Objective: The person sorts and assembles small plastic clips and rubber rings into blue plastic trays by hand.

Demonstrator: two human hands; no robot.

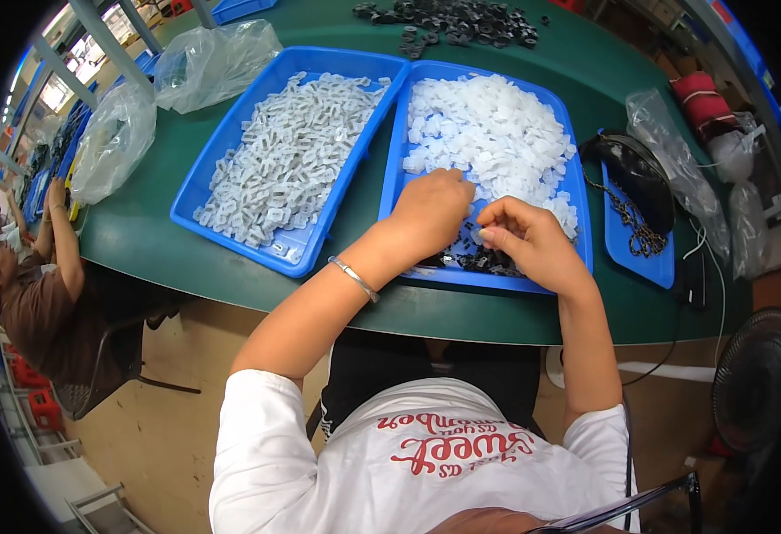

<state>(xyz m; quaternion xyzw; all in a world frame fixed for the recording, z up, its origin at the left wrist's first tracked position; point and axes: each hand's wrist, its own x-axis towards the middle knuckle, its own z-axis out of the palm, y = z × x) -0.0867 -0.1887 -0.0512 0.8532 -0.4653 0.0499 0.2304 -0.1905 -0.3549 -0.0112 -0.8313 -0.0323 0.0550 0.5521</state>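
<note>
Head view is looking down on a green worktop (168, 240) where two blue trays are lying side by side. The left hand (430, 214) is reaching into the right tray (577, 191), its fingers curled down into the heap of white plastic pieces (488, 129); whether that grip is pinching a piece cannot be told, since the knuckles are hiding the fingertips. The right hand (524, 240) is hovering just beside it over the tray's near end, thumb and forefinger pinched together on something too small to make out. Small black parts (484, 260) are lying under both hands at the tray's near rim. The left tray (208, 173) is holding greyish-white clip-like pieces (288, 156). Beyond the trays a pile of black ring parts (457, 22) is sitting on the worktop. Two clear plastic bags (212, 62) are lying at the left, and a black handbag with a chain (635, 182) is resting on a smaller blue tray at the right. Another person (39, 294) is sitting at the left edge, and a fan (755, 378) is standing at the lower right.
</note>
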